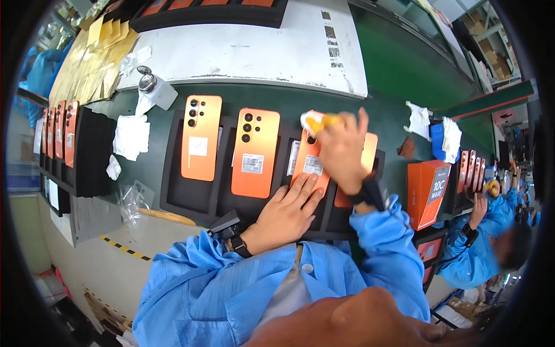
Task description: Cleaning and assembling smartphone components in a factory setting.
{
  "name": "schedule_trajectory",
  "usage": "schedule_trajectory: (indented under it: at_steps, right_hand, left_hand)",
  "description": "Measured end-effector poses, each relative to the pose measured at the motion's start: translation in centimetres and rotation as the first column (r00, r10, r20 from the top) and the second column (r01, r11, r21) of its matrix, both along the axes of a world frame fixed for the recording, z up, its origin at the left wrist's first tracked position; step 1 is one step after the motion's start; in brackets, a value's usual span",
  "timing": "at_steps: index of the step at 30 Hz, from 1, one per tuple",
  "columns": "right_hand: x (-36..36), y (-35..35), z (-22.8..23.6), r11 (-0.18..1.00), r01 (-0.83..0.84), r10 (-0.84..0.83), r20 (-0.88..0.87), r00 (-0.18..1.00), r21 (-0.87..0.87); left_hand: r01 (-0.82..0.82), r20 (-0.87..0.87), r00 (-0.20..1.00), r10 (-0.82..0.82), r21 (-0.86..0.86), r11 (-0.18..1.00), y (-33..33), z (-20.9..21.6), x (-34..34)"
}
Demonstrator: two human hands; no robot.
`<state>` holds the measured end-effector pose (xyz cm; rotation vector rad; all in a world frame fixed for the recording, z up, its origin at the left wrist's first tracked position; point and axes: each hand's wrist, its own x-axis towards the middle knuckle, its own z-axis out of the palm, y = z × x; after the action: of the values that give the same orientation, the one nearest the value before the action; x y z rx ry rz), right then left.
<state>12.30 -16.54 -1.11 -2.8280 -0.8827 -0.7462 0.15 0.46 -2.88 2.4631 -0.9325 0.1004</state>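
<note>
A row of orange smartphones lies back side up in a black foam tray [225, 203]. My left hand [283, 217] rests on the lower end of the third phone [313, 165], its fingers stretched out. At that phone's camera end, my right hand [345, 149] pinches a white wipe [306, 122]. Yellow covers, apparently finger cots, show on its fingertips; motion blurs them. The second phone [256, 151] and the leftmost phone [201, 137] lie untouched by my hands, each with a white label. Another orange phone [368, 151] is partly hidden behind my right hand and wrist.
A white pump bottle [162, 92] stands back left, near crumpled white wipes [131, 137]. Phones in a black rack [87, 156] occupy the left side. At right are a red-orange box [426, 194], a blue container [444, 140] and a co-worker's blue sleeve [480, 260].
</note>
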Motion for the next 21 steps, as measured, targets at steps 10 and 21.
schedule_trajectory:
  at_steps: [10,21]
  right_hand:
    - [-0.2,-1.4,-0.1,0.995,0.095,-0.096,0.038,0.995,0.014]
    - [0.0,-1.2,0.7,0.992,0.123,-0.123,0.040,0.992,-0.009]
  left_hand:
    - [0.014,0.001,1.000,-0.014,-0.010,1.000,-0.2,0.0,-0.2]
    - [0.011,0.009,1.000,-0.011,0.011,1.000,0.0,0.1,-0.2]
